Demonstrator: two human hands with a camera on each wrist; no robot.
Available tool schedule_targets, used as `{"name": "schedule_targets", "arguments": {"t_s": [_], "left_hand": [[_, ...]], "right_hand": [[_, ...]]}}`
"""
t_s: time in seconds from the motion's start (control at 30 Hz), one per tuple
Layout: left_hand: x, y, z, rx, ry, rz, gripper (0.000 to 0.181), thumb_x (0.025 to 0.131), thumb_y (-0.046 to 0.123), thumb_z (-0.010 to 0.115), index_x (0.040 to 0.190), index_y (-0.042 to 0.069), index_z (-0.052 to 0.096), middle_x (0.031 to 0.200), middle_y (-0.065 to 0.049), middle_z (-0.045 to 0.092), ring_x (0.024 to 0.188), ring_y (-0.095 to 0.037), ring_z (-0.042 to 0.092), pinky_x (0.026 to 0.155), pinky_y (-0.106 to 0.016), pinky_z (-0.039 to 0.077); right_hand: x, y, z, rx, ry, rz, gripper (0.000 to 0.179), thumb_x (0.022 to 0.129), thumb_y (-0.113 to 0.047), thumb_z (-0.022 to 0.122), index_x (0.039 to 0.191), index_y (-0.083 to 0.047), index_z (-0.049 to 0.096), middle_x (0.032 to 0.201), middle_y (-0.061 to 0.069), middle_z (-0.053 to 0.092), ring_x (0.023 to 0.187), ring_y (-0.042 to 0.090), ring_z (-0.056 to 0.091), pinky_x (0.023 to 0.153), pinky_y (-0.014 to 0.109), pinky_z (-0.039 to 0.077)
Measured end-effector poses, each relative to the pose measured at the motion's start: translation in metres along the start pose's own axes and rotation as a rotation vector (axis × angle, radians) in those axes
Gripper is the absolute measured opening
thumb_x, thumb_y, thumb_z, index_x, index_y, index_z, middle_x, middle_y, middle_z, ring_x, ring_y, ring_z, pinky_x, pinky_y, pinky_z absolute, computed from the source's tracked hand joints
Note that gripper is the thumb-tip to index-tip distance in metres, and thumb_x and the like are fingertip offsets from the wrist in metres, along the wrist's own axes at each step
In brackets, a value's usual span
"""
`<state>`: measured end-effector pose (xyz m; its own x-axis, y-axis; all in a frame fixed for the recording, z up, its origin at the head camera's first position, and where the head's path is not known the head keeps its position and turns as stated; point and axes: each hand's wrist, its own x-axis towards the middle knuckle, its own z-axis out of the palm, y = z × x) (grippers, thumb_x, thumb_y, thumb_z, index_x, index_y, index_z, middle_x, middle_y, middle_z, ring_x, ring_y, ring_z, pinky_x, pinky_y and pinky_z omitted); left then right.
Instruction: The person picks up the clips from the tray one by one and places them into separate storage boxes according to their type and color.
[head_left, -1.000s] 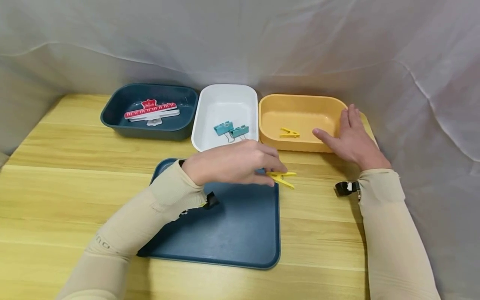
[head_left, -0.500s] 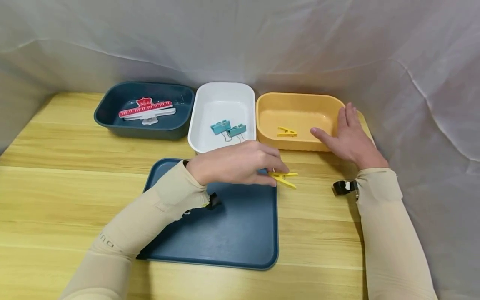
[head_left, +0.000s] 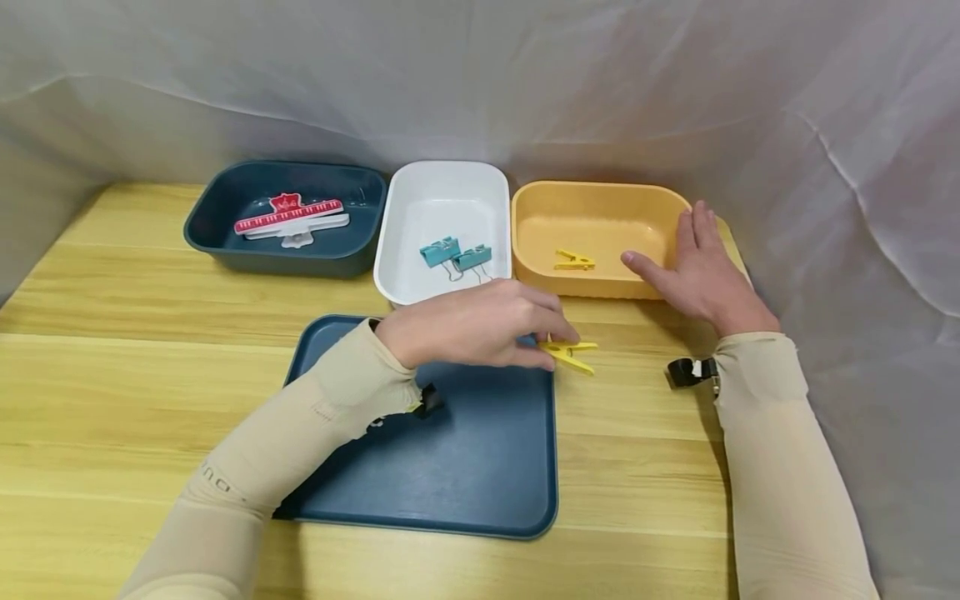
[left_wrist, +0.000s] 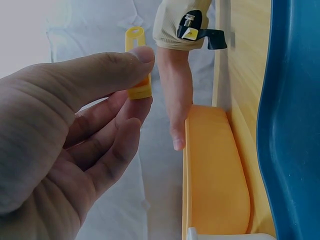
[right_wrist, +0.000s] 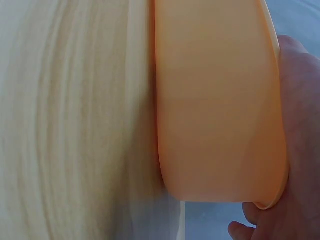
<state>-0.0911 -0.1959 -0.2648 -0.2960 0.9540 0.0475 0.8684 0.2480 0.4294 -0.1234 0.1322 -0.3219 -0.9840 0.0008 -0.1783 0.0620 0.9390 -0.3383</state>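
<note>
My left hand (head_left: 487, 325) is over the dark blue tray (head_left: 465, 467) and pinches a yellow clothespin (head_left: 572, 357) between thumb and fingers. In the left wrist view the clothespin (left_wrist: 135, 36) stands out past the thumb. A second yellow clothespin (head_left: 575, 260) lies inside the yellow bin (head_left: 600, 287) at the back right. My right hand (head_left: 705, 279) rests on that bin's right corner, its fingers straight along the right end and the thumb over the rim. In the right wrist view this hand (right_wrist: 302, 120) lies against the rim of the bin (right_wrist: 220, 100).
Two teal binder clips (head_left: 455, 252) lie in the white bin (head_left: 405, 208) at the middle back. A dark bin (head_left: 292, 264) to its left holds a red clip (head_left: 288, 217) and a white clip (head_left: 330, 223). Grey cloth (head_left: 480, 75) hangs behind the wooden table (head_left: 150, 367).
The head view has shifted slightly. Both hands stay where they were, the left with the clothespin in its fingers and the right on the yellow bin.
</note>
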Motion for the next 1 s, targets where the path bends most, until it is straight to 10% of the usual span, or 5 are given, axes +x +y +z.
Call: {"name": "schedule_targets", "arguments": {"t_s": [0.7, 1.0], "left_hand": [[0.011, 0.001, -0.006, -0.014, 0.028, -0.045, 0.038, 0.096, 0.025, 0.075, 0.132, 0.014, 0.071, 0.122, 0.0, 0.074, 0.101, -0.008, 0.069, 0.091, -0.02, 0.057], [0.013, -0.004, -0.006, 0.061, 0.142, -0.099, 0.034, 0.096, 0.023, 0.075, 0.128, 0.012, 0.073, 0.123, -0.003, 0.073, 0.102, -0.01, 0.071, 0.093, -0.024, 0.058]], "right_hand": [[-0.001, 0.0, -0.001, 0.002, 0.0, 0.004, 0.118, 0.092, -0.085, 0.032, 0.159, -0.003, -0.021, 0.165, 0.01, -0.037, 0.157, 0.035, -0.029, 0.127, 0.067, 0.005], [-0.001, 0.001, 0.0, 0.004, -0.002, 0.003, 0.118, 0.092, -0.085, 0.032, 0.159, -0.004, -0.022, 0.165, 0.01, -0.038, 0.157, 0.034, -0.03, 0.127, 0.067, 0.005]]}}
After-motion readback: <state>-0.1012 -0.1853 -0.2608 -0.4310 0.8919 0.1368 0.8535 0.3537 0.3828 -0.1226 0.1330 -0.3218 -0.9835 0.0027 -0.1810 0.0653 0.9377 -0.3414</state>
